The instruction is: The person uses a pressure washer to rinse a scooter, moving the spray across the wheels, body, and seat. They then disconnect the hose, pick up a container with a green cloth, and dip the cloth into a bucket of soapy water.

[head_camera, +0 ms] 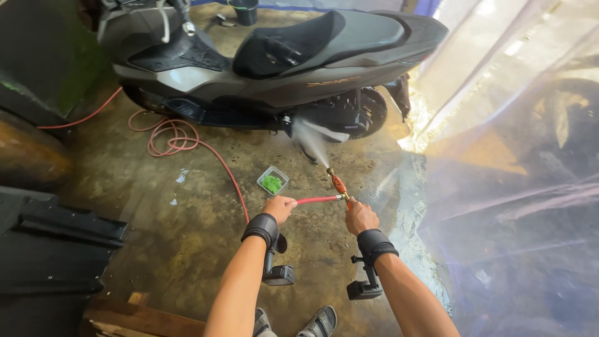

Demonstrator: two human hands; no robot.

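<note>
My right hand (360, 216) grips an orange spray nozzle (337, 183) with a brass tip, and water jets from it onto the lower rear side of a grey scooter (274, 68) parked across the wet floor. Just behind the nozzle, my left hand (279, 206) holds the red hose (315, 200). Both wrists wear black straps with small black devices hanging below them.
The red hose lies coiled (171, 137) on the wet concrete left of the scooter. A small clear tub with something green (272, 181) sits on the floor ahead of my hands. Clear plastic sheeting (518, 156) hangs on the right. Black panels (50, 249) and wood lie at left.
</note>
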